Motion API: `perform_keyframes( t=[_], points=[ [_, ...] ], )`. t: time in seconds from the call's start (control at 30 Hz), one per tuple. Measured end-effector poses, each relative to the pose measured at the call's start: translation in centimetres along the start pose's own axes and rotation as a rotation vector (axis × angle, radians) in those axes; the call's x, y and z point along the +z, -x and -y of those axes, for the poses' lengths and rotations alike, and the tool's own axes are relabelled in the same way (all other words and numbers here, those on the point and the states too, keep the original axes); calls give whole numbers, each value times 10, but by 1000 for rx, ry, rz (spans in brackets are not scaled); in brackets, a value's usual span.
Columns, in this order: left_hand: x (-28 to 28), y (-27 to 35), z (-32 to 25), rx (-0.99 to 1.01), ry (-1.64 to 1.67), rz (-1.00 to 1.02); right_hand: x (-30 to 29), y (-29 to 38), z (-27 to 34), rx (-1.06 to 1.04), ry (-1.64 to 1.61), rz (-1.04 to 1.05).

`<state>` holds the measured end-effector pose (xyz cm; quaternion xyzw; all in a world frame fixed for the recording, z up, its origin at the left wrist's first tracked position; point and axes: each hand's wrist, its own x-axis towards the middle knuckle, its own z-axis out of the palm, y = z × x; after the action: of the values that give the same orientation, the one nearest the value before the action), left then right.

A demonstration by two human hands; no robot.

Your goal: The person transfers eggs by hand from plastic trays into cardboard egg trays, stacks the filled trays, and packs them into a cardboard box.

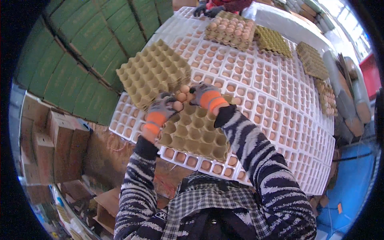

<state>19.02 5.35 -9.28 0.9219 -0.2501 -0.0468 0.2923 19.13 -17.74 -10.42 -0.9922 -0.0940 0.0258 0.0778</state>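
Observation:
My left hand (163,108), in a grey and orange work glove, is closed around an egg (178,106) above the back left of a pulp egg tray (199,129). Only the back row of that tray shows eggs; its front cups are bare. My right hand (205,94), gloved alike, curls its fingers at brown eggs (184,89) at the tray's back edge; its fingertips are partly hidden, so I cannot tell whether it grips one. A stack of bare pulp trays (154,70) lies tilted just behind my left hand. White foam trays (267,102) of eggs lie beneath.
Green cartons (87,45) are stacked at the left, brown cardboard boxes (64,135) below them. Farther back stand stacked pulp trays with eggs (231,30) and bare pulp trays (274,40). A co-worker's gloved hands (207,11) are at the far edge. Wrapped rolls (349,90) lie right.

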Motion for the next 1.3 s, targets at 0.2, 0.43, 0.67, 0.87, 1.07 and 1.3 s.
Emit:
perform_keyframes(
  t=[0.2,0.43,0.67,0.87,1.07,1.3],
  points=[
    [-11,22,-83,-273,986,-3,-49,141,-113,205,-1755,183],
    [85,35,-236,-153,985,265,-18,334,-230,218,-1758,-245],
    [286,-15,-396,185,811,475,-14,503,-414,1008,-747,-573],
    [414,-96,-522,474,501,242,21,527,-520,917,-23,-277],
    [494,-183,-596,523,58,96,5,510,-563,776,-241,-519],
    [553,-222,-629,434,-112,201,7,504,-601,863,-330,-545]
  ],
)
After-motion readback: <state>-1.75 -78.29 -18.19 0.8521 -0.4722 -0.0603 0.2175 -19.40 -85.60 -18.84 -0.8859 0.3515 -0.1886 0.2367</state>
